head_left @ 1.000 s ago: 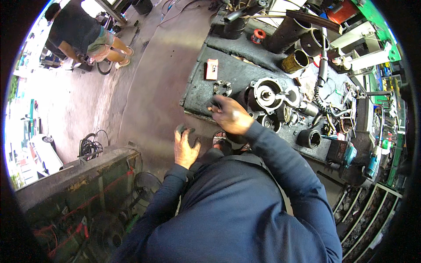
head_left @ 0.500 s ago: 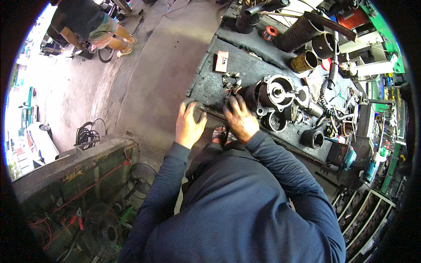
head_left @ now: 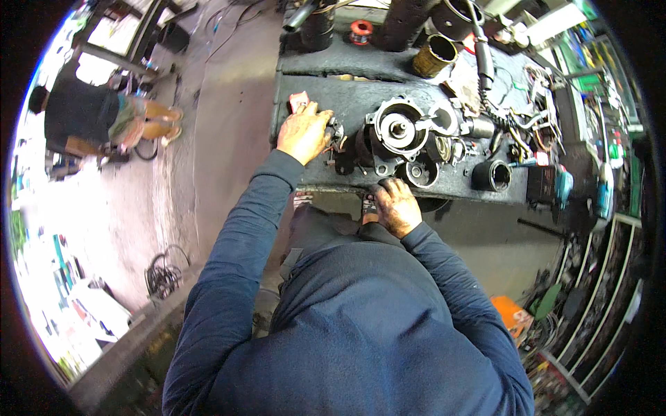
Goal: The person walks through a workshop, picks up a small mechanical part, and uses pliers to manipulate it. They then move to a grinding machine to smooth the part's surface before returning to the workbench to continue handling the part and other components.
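Note:
My left hand (head_left: pixel 305 135) reaches over the bench with its fingers bent around a small dark ring-shaped brush holder (head_left: pixel 336 129), mostly covered by the hand. Just beyond the fingertips lies a small red and white box (head_left: pixel 298 102). My right hand (head_left: pixel 397 208) is at the front edge of the bench, fingers curled and blackened; what they hold, if anything, is hidden. Between and beyond my hands stands an opened motor housing (head_left: pixel 400 127) with a shaft in its middle. A smaller round housing (head_left: pixel 420 171) sits in front of it, close to my right hand.
The dark workbench (head_left: pixel 316 177) carries a brown metal cylinder (head_left: pixel 435 55), a red spool (head_left: pixel 361 32), a black ring (head_left: pixel 491 176) and a blue-black power tool (head_left: pixel 555 186). A metal rack (head_left: pixel 590 305) stands at the right. Another person (head_left: pixel 87 111) bends down at the far left.
My left hand has moved forward from beside the bench onto the brush holder. My right hand has drawn back from the brush holder to the bench's front edge. The view has turned.

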{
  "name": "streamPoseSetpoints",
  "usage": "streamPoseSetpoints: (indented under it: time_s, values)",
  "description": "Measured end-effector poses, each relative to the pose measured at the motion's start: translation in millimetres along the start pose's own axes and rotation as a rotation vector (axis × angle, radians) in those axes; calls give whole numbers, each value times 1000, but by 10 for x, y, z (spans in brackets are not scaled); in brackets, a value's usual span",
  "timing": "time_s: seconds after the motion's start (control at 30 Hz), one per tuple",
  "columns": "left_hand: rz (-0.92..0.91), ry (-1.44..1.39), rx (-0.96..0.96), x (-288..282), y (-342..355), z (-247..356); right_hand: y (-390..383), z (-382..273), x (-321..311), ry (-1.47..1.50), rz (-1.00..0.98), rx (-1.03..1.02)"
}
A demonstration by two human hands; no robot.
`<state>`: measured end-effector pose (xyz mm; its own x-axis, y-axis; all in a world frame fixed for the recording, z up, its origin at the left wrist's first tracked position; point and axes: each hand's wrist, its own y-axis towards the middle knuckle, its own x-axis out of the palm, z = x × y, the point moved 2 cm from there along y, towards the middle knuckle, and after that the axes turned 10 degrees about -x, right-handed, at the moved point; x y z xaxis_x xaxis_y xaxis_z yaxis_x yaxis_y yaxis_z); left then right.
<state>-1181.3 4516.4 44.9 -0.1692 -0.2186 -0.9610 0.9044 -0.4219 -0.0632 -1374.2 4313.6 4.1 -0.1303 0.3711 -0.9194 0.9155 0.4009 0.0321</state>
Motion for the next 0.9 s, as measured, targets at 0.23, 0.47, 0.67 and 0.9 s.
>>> streamPoseSetpoints:
  time_s: [0.23, 0.47, 0.67, 0.9]
  values:
    - [-88, 121, 236, 201, 391, -96, 253, -147, 306, -87, 357, 285]
    - [64, -46, 506, 196, 432, -253, 427, -660, 398, -90, 433, 583]
    - [-228, -980, -45, -316, 354, -605, 303, -666, 444, -27, 485, 639]
    - [-759, -2106, -848, -30, -198, -1260, 519, -386, 408, -80, 335, 730]
